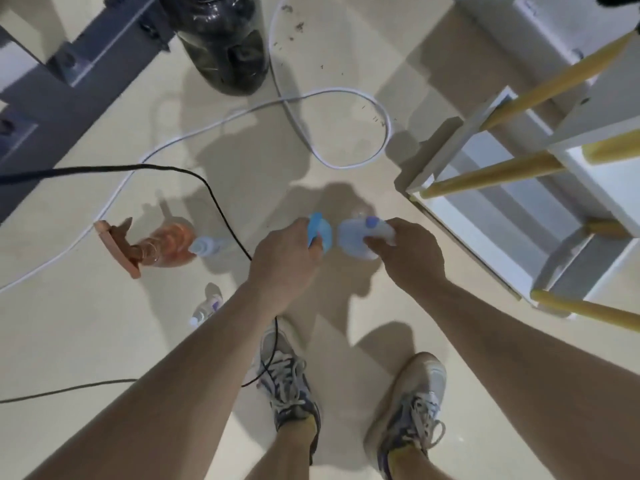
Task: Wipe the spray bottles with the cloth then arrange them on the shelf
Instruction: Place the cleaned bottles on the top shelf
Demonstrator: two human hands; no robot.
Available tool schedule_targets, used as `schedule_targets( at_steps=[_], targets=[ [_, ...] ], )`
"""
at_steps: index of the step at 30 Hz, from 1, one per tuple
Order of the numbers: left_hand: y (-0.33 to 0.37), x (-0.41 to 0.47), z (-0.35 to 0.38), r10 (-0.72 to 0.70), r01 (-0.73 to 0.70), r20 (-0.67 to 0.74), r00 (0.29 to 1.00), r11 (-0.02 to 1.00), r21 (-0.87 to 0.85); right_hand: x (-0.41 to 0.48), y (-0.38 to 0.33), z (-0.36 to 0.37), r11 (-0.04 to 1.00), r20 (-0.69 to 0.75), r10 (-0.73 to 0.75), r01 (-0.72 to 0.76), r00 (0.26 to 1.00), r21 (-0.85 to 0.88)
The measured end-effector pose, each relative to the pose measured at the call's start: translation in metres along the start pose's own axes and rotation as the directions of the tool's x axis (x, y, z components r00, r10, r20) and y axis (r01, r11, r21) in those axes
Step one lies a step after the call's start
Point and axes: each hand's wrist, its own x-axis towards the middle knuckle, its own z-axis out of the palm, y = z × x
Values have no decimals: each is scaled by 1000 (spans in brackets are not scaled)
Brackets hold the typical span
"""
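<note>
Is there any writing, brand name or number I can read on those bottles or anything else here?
None can be read.
Small clear bottle with a purple patch on the floor: the patch may be a label, too blurred to read.
Blue-topped spray bottle in the left hand: no text visible.
Pale white bottle with a blue button in the right hand: no text visible.
Orange spray bottle: no text visible.

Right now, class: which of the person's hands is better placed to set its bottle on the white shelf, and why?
The right hand. It grips the pale spray bottle and is nearer the white shelf, which stands on the right. The left hand, holding the blue-topped bottle, would probably have to cross over.
</note>
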Motion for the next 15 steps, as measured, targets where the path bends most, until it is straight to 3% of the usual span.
schedule_targets(
  at_steps=[1, 3, 5, 7, 12, 15],
  targets=[
    [14, -8, -12, -17, 16, -11, 1000, 995, -94, -12, -2, -12, 965, -9, 154, -149, 988, 214],
    [45, -32, -42, -78, 65, -27, 997, 946, -319, -48, -9, -48, 731, 23, 406, -339, 914, 591],
    [80, -69, -76, -141, 109, -23, 990, 851, -513, -98, -17, -94, 517, 100, 529, -413, 843, 750],
    [119, -114, -113, -170, 115, -30, 985, 774, -622, -155, -26, -142, 400, 160, 542, -421, 825, 814],
    [231, -235, -210, -153, 52, -98, 983, 754, -655, -276, -40, -280, 294, 109, 429, -253, 897, 922],
    [291, -299, -258, -48, -1, -61, 997, 777, -630, -332, -38, -365, 398, -18, 374, -143, 927, 906]
  ],
)
